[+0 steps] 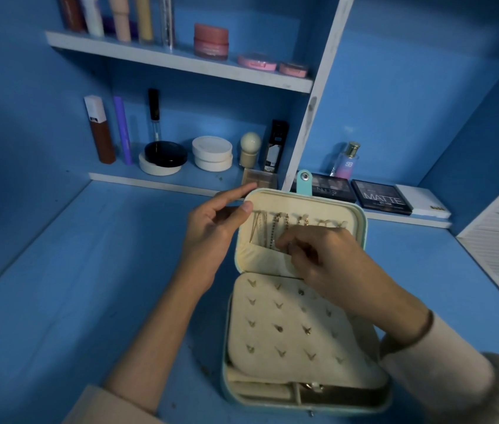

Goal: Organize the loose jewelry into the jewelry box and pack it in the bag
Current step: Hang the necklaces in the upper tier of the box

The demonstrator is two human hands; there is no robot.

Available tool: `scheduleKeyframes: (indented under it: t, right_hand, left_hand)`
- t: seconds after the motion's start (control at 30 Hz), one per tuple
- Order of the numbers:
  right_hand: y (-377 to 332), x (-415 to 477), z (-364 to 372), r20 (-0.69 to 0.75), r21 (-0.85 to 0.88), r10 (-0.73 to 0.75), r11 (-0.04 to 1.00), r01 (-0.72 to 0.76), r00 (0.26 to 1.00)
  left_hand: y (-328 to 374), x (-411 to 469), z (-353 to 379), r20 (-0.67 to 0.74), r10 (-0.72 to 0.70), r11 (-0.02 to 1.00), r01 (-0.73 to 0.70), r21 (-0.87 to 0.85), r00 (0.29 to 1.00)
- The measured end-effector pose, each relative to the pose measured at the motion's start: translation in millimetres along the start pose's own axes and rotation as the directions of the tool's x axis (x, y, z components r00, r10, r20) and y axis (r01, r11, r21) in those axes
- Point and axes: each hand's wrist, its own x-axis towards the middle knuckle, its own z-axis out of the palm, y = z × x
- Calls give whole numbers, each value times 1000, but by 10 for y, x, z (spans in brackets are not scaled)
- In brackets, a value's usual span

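Head view: mid-frame, your left hand (pixel 208 237) pinches the lid (pixel 272 199) of the jewelry box (pixel 226 365), your right hand (pixel 328 264) pinches a necklace (pixel 274 231); earrings (pixel 279 328) sit placed, closing and bagging remain.

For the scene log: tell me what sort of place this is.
Probably a home vanity nook: white shelf holding cosmetic tubes, a black MATTE eyeshadow palette, and an open mint-green jewelry box on the blue counter.

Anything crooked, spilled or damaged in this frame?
The earring panel sits crooked in the base of the jewelry box, not flush, exposing compartments along the near edge. The white shelf divider has scuffed paint. Nothing is spilled.
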Motion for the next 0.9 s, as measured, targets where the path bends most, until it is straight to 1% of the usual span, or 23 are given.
scheduleKeyframes:
  t: [0.07,0.17,0.2,0.27,0.33,0.4,0.47,0.53,0.6,0.67,0.73,0.9]
  right_hand:
    - [7,6,2,8,-11,-22,1000,22,1000]
    - [24,-6,7,-44,12,-26,1000,27,999]
    - [34,-18,7,-82,27,-33,999,36,996]
    - [63,-47,-12,-207,78,-40,995,57,977]
    - [135,-75,-59,-368,120,-7,991,55,930]
    - [256,-94,-117,-507,111,43,994,15,861]
    - [385,-92,-152,-580,97,115,993,-72,806]
    - [488,-82,-138,-554,166,211,976,-141,805]
    - [543,-70,-100,-461,314,302,935,-164,834]
    - [575,-66,-59,-364,496,373,853,-161,854]
    - [585,-76,-28,-301,629,424,761,-156,854]
    - [565,-70,44,-254,786,506,605,-129,825]
  left_hand:
    - [5,-3,1,3,2,1000,-2,4,1000]
    - [12,-3,1,14,7,1000,-7,1,1000]
    - [9,-4,1,22,2,1000,-2,-6,1000]
    - [4,-7,5,48,-8,1000,8,-2,999]
    - [-4,-6,8,67,-16,1000,15,21,998]
    - [-4,-8,13,78,-41,999,40,12,996]
    - [-2,-7,16,89,-64,998,64,2,994]
    - [-9,-1,10,100,-80,997,79,5,992]
    - [-25,6,3,107,-81,996,78,35,991]
    - [-42,10,-1,111,-74,995,67,68,991]
    - [-58,17,-5,112,-73,994,63,92,991]
    - [-70,19,-1,107,-67,991,53,123,992]
